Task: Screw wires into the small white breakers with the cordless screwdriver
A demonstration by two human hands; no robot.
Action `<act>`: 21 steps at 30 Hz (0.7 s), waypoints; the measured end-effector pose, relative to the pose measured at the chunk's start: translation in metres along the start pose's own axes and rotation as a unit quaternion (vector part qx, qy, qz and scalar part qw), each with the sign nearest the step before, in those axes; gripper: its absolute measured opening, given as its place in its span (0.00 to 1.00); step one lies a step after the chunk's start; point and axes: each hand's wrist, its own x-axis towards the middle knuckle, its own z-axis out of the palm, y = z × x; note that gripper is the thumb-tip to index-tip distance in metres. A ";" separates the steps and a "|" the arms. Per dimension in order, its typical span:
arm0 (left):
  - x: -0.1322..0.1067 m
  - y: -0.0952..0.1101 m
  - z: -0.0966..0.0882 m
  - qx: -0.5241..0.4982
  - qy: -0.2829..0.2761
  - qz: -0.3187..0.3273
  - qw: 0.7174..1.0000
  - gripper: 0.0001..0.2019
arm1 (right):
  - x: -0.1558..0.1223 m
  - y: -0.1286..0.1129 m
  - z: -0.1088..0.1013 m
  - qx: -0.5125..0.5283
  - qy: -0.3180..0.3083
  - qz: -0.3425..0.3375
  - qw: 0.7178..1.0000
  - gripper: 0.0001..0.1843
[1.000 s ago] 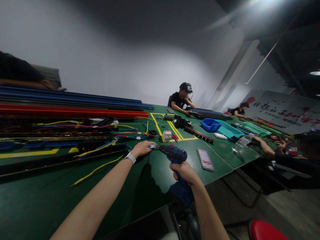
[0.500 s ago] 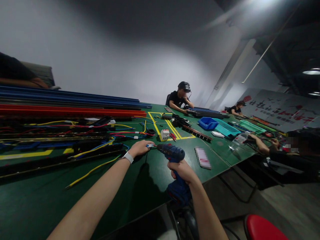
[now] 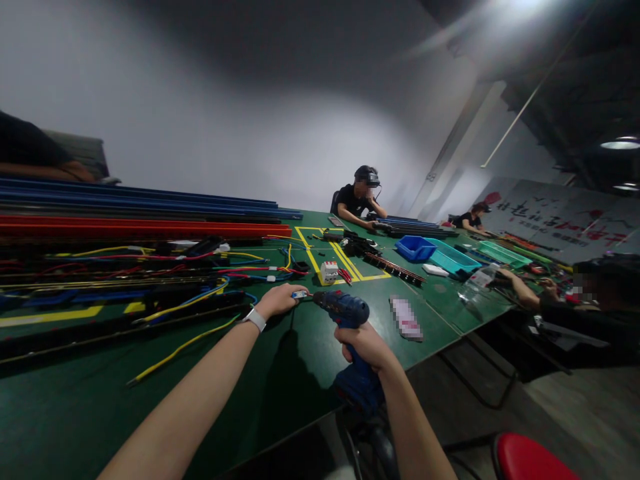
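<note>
My right hand [image 3: 367, 343] is wrapped round the handle of a blue cordless drill [image 3: 345, 309], whose chuck points left. My left hand [image 3: 277, 301], with a pale watch on the wrist, grips a small white-and-blue block [image 3: 300, 294]; its exact kind is too small to make out. The drill's bit reaches toward that block's right end; whether they touch I cannot tell. Just beyond the drill stands a white circuit breaker [image 3: 329, 272] on the green table [image 3: 300, 360]. Several red pieces [image 3: 345, 275] lie against its right side.
Wired rails and cables [image 3: 200, 280] cover the left, with a loose yellow wire [image 3: 183, 350] nearest me. Orange rails [image 3: 145, 225] lie behind. A phone [image 3: 406, 319], a blue bin [image 3: 416, 248] and a turquoise tray [image 3: 453, 257] are to the right. A co-worker [image 3: 357, 199] sits opposite.
Both hands, the drill and the small block hold almost the same positions. The view has shifted very slightly; nothing has been picked up or let go.
</note>
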 end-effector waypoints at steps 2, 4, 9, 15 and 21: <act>0.000 0.000 0.000 -0.001 0.002 0.001 1.000 0.26 | 0.000 0.000 0.000 0.006 0.006 -0.002 1.000 0.07; 0.000 -0.001 0.001 0.000 0.005 0.006 1.000 0.25 | -0.001 -0.001 0.000 0.010 0.002 -0.001 1.000 0.07; 0.001 -0.001 0.001 0.006 0.008 0.014 1.000 0.25 | -0.002 -0.003 -0.001 0.024 -0.008 0.008 1.000 0.07; -0.002 0.003 -0.002 -0.002 0.009 0.010 1.000 0.24 | -0.001 -0.002 0.000 0.026 -0.011 0.010 1.000 0.06; -0.004 0.005 -0.004 0.005 0.010 0.016 1.000 0.24 | 0.000 -0.001 0.001 0.022 -0.012 -0.001 1.000 0.07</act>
